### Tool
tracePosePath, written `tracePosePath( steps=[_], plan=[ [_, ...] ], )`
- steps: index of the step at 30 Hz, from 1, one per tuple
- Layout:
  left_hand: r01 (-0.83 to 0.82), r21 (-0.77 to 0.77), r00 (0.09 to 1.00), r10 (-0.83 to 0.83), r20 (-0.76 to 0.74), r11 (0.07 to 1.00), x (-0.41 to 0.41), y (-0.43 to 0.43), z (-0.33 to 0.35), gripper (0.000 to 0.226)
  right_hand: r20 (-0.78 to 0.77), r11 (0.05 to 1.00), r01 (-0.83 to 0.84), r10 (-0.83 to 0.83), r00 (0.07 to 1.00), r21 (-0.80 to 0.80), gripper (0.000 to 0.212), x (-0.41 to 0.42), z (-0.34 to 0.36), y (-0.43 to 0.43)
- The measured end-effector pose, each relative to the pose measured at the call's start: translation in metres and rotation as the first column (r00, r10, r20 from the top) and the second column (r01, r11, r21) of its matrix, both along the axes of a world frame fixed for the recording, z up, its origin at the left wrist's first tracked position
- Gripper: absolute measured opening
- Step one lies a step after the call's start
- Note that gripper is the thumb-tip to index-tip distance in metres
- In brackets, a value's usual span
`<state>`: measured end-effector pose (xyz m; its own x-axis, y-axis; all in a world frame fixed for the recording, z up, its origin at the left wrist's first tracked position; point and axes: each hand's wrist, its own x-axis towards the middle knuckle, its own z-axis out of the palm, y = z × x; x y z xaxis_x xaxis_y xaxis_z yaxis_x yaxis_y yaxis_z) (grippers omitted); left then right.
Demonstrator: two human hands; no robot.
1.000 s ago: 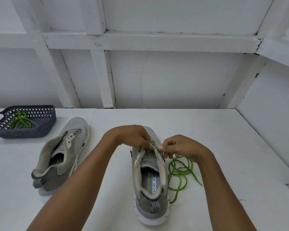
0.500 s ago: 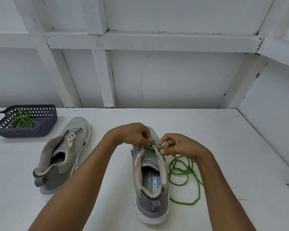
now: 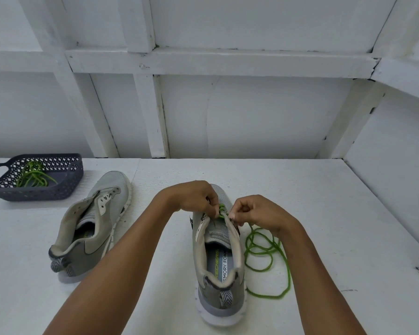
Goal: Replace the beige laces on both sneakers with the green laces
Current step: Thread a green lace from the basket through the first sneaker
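Standing upright at centre, heel nearest, toe pointing away: grey sneaker [image 3: 218, 257], carrying green lace [image 3: 221, 209] across front eyelets only, the rest trailing in loose loops just right. Lying laceless, leaning, well left: second sneaker [image 3: 94, 226]. Sitting coiled in basket [image 3: 65, 187]: spare green lace [image 3: 34, 176].

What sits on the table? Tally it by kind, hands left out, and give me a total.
Basket: 1
Sneakers: 2, the unlaced sneaker and the sneaker being laced
Green laces: 2, the spare lace in the basket and the threaded lace
Total: 5
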<state>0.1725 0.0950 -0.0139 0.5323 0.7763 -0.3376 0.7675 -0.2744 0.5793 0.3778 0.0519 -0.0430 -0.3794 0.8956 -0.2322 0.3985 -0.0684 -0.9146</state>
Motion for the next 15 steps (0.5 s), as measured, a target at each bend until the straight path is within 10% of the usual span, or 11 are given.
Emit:
tracePosePath(
  steps=[15],
  plan=[
    [-0.009,-0.024,1.000,0.009,-0.006,1.000,-0.0002,-0.0013,-0.0017,0.011,0.130,0.996,-0.039,0.050,0.990,-0.083,0.022,0.0001,0.0039,0.0028]
  ],
)
